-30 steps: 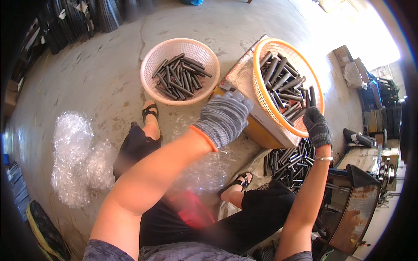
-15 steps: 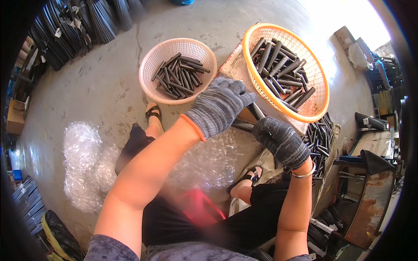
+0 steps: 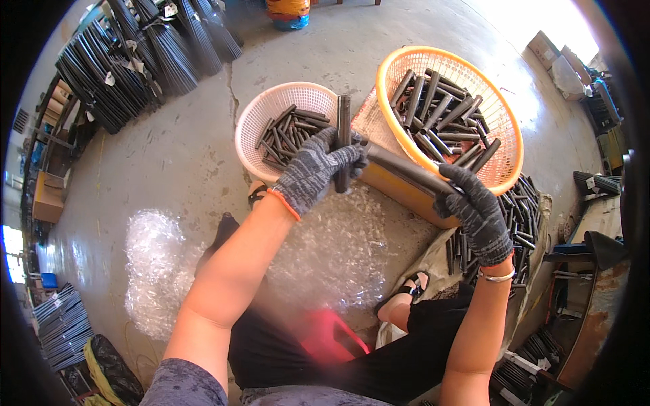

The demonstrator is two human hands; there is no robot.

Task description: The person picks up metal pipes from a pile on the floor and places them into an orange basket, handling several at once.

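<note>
My left hand (image 3: 306,172), in a grey striped glove, is closed around a short black tube (image 3: 344,111) that stands nearly upright. My right hand (image 3: 479,218), gloved as well, grips the near end of a second black tube (image 3: 406,168). That one slants away to the left, its far end by my left fingers; whether the two tubes touch, I cannot tell. Behind my left hand is a pale pink plastic basket (image 3: 246,132) of black tubes. Beyond my right hand a larger orange-rimmed basket (image 3: 518,152) holds thicker ones.
The orange-rimmed basket rests on a cardboard box (image 3: 399,195). Many loose tubes (image 3: 525,210) lie on a sack to the right. Clear plastic wrapping (image 3: 159,271) covers floor at the left and between my feet. Bundles of long black rods (image 3: 108,78) stand at far left.
My hands have moved apart, the right one going rightward. Both tubes now show plainly: the left hand's is upright, the right hand's slanted. The whole view has shifted a little.
</note>
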